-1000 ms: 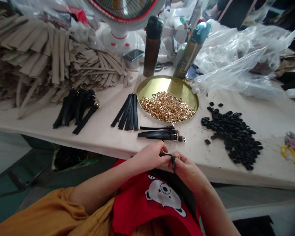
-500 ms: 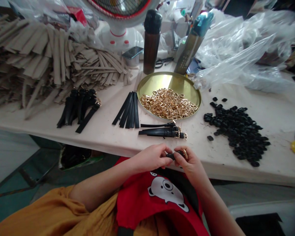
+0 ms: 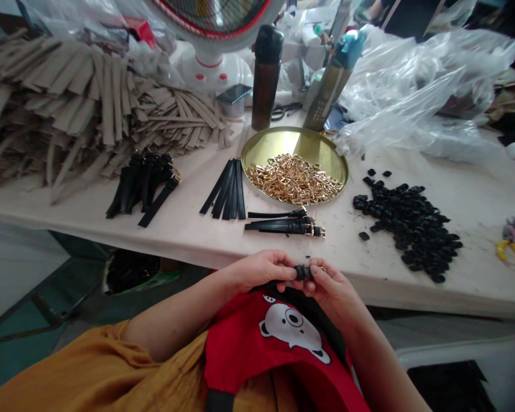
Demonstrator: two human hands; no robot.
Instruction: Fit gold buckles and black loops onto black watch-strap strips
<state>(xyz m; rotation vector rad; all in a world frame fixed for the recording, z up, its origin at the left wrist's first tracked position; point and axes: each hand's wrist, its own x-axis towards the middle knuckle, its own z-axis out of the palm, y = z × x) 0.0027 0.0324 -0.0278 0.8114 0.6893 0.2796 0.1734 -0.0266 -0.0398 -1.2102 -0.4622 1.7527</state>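
One black strap (image 3: 302,273), left hand (image 3: 266,271), right hand (image 3: 329,282) pinching; table edge (image 3: 175,250) near, tray (image 3: 268,144) apart.

The left forearm (image 3: 184,312) slants in from the lower left and the right forearm (image 3: 380,350) from the lower right, both bare. The left hand (image 3: 266,270) and the right hand (image 3: 331,284) nearly meet close before the torso, each pinching between thumb and curled fingers, the thumbs on the side nearer the body, tips pointing inward.

Buckled straps (image 3: 278,228) and tray (image 3: 289,139) block ahead; gap lies right.
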